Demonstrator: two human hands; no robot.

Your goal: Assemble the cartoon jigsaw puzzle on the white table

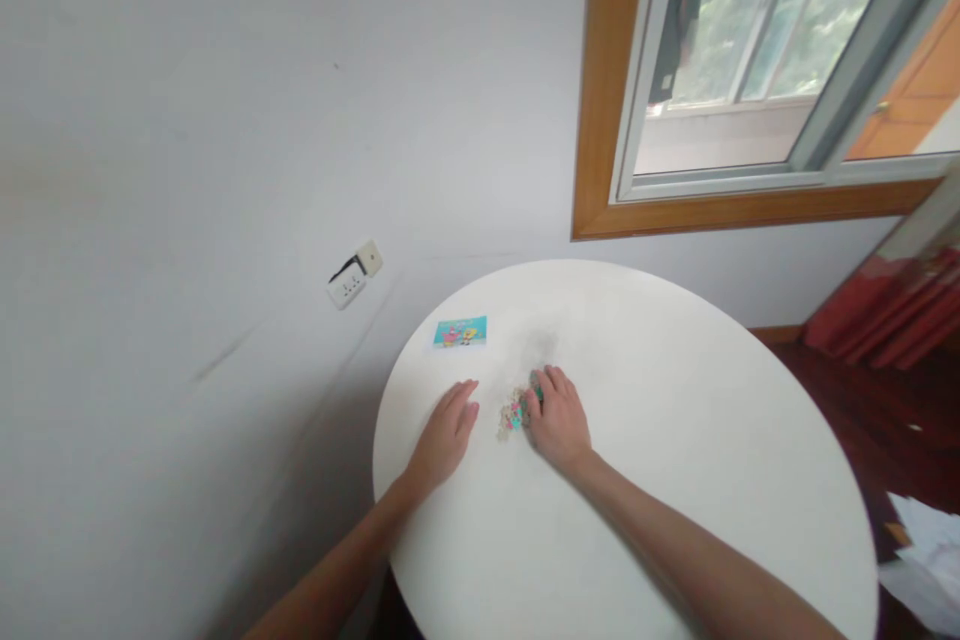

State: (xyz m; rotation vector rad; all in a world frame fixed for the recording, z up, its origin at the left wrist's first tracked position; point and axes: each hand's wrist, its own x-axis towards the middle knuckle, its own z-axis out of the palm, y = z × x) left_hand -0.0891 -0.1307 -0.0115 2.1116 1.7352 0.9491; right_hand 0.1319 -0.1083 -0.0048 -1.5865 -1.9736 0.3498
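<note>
A small pile of jigsaw puzzle pieces (513, 412), mostly grey-beige with bits of green and pink, lies on the white round table (675, 400). My right hand (559, 417) is cupped over the pile's right side, its thumb and fingers curled round some pieces; exactly how many is hidden. To the left of the pile, my left hand (446, 432) rests near the tabletop, thumb and fingers apart, holding nothing. Beyond it lies a turquoise picture card (460, 332) with pink and yellow cartoon figures.
The table's far edge lies close to a pale wall (300, 100) with a power socket (346, 286). A wood-framed window (739, 50) is at upper right. Red fabric (892, 310) hangs at right, above a dark red floor. White papers (926, 550) lie beyond the table's right edge.
</note>
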